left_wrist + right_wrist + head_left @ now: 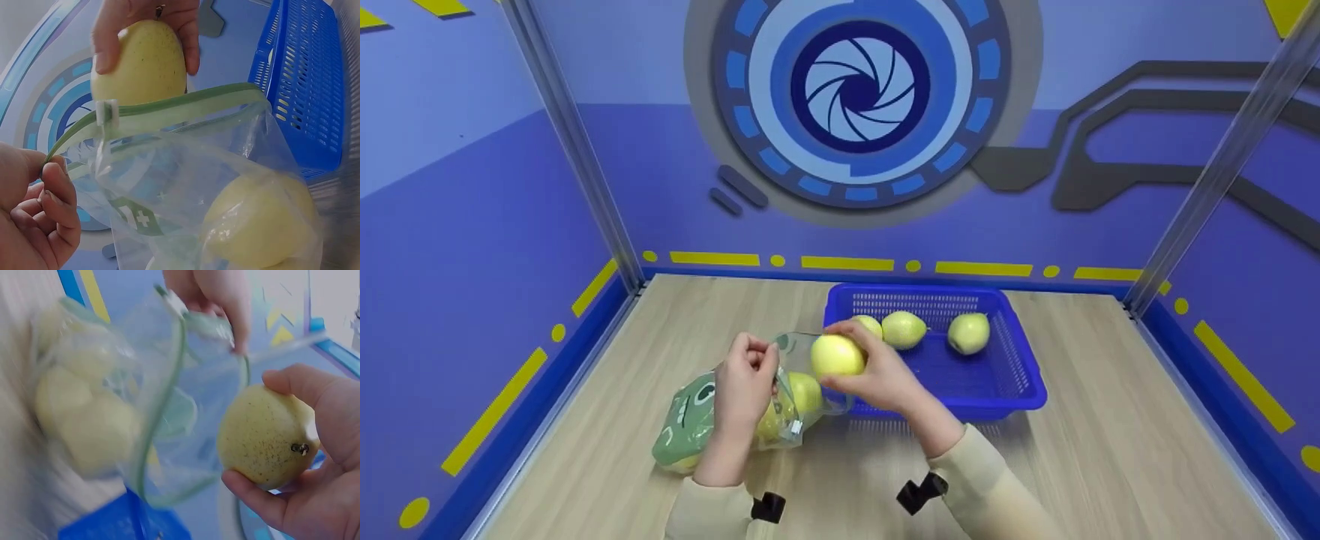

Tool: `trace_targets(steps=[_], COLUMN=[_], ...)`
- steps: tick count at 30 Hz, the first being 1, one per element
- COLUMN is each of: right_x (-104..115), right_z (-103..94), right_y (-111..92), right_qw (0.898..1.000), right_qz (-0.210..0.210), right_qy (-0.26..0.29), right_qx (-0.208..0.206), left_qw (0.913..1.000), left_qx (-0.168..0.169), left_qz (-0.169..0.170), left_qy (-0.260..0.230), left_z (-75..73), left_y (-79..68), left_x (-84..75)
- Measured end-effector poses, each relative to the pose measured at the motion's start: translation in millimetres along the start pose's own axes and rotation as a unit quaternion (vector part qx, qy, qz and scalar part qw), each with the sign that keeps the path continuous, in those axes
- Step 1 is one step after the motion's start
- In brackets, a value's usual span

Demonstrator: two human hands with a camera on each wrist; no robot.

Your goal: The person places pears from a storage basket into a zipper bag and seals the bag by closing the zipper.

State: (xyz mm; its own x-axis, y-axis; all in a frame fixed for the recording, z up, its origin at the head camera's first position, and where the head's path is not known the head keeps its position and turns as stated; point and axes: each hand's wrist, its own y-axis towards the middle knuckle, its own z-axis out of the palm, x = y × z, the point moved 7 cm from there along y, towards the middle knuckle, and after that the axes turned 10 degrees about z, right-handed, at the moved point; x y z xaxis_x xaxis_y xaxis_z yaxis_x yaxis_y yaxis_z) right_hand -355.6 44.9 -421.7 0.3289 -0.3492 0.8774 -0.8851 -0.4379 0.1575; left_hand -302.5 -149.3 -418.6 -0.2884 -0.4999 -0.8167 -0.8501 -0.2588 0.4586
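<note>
My left hand (pixel 741 394) pinches the green-trimmed rim of a clear zip bag (pixel 169 163) with a white slider (pixel 107 112). The bag lies on its side, its green cartoon-printed end (pixel 684 424) to the left. Several yellow-green pears (pixel 93 416) are inside it. At the bag's mouth, which stands open, my right hand (pixel 881 375) grips another pear (pixel 267 436) between thumb and fingers. In the left wrist view this pear (pixel 140 64) is just beyond the rim, partly behind it.
Right of the bag stands a blue perforated basket (pixel 1027 375). In it are a pear (pixel 904 330) near the back, one (pixel 969 334) at the right, and another (pixel 870 325) partly hidden by my right hand. Blue printed walls (pixel 645 187) enclose the wooden table (pixel 1110 450).
</note>
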Motion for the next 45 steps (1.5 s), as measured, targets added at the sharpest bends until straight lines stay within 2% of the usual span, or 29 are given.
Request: trace_targets(steps=[3,7,15,19,23,29,33,38,42,45], right_x=[4,6,7,2,0,-3,-7,-20,-41,-65], right_z=[20.1,41.8,71.1,73.9,66.4,41.5,20.7,-11.4,-39.5,-59.7], right_y=[2,9,20,19,18,18,21,29,37,41], right_qw=[0.999,0.996,0.986,0.984,0.986,0.991,0.994,0.996,0.997,0.993], right_qz=[-0.001,0.008,-0.007,0.012,0.026,0.020,0.027,0.038,0.044,0.081], right_qy=[-0.016,-0.044,-0.110,-0.076,-0.017,0.021,0.039,0.074,0.050,0.024], right_qx=[0.041,0.072,0.124,0.158,0.165,0.132,0.095,0.023,-0.045,-0.086], left_qw=[0.9999,0.9994,0.9977,0.9982,0.9993,0.9997,0.9995,0.9992,0.9991,0.9990], left_qx=[0.002,-0.004,-0.016,-0.015,-0.012,-0.018,-0.022,-0.021,-0.022,-0.022], left_qz=[0.004,0.028,0.053,0.048,0.030,0.007,0.017,0.032,0.035,0.036], left_qy=[0.011,0.020,0.038,0.033,0.019,0.016,0.015,0.010,0.011,0.012], left_z=[-0.6,-1.8,-3.5,-3.9,-4.4,-5.5,-5.6,-5.7,-6.3,-6.5], left_y=[0.5,0.9,2.7,1.9,1.9,1.6,2.0,1.4,1.1,1.0], left_x=[-2.8,-8.5,-14.6,-14.4,-11.7,-7.3,-7.4,-7.3,-6.6,-6.6])
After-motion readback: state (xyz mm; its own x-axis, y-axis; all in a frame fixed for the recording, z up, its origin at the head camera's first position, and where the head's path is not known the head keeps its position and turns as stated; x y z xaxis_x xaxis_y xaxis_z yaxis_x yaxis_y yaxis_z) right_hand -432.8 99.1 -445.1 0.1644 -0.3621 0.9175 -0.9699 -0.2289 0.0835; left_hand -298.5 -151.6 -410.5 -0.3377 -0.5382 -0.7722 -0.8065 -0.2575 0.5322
